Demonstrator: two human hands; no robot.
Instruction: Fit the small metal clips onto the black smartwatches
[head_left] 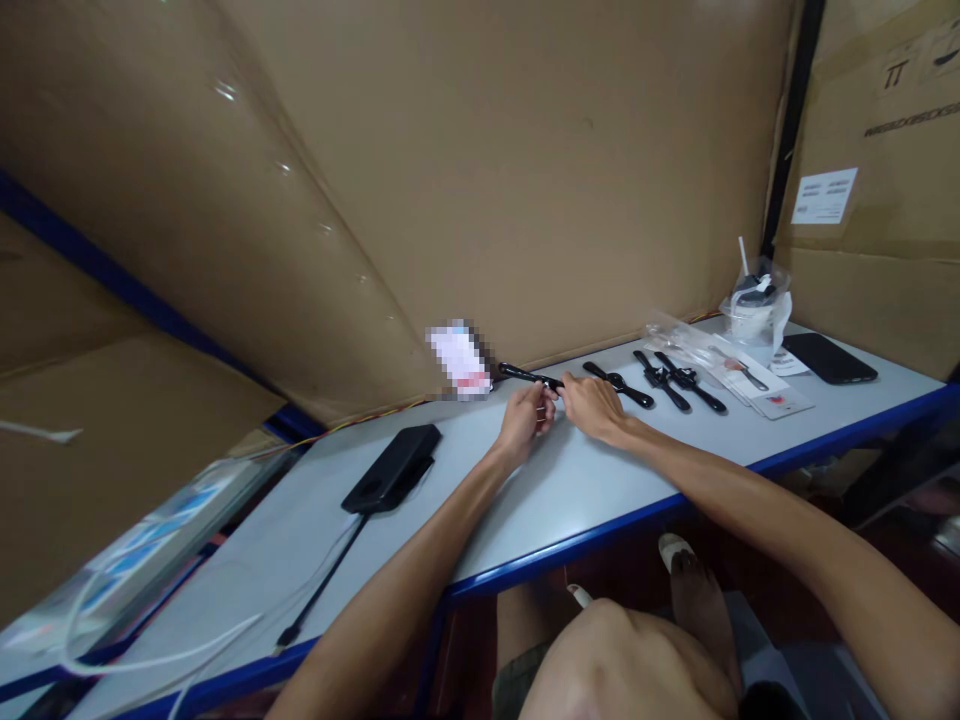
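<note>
Over the grey-white table, both my hands hold a black two-handled tool that looks like a spokeshave. Its far handle sticks out to the left, past my fingers. My left hand is closed around its middle from below. From the right, my right hand pinches the near end, hiding that handle. Three similar black spokeshaves lie to the right of my right hand: one close by, a second and a third, all slanting across the tabletop.
Clear plastic packets with printed cards lie right of the tools, beside a black phone and a bagged cup. A black power bank with a cable lies left. A blurred phone-like item leans against the cardboard wall.
</note>
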